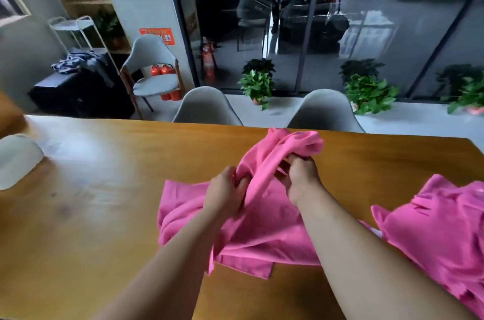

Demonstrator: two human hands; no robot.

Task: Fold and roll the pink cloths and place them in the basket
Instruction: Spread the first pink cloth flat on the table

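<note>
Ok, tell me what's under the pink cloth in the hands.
The pink cloth, gripped by the left hand and right hand, drapes onto the wooden table; bare wood shows beside it. Whatever lies beneath the spread part is covered, so I cannot tell.

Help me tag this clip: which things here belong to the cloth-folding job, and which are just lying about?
Job: pink cloth gripped by left hand and right hand; second pink cloth; table.
Lying about: grey chairs, potted plants, fire extinguishers.

Both hands, left (227, 192) and right (301, 179), grip a crumpled pink cloth (264, 217) bunched above the glossy wooden surface (104, 202), another pink cloth heap (442, 230) nearby.
</note>
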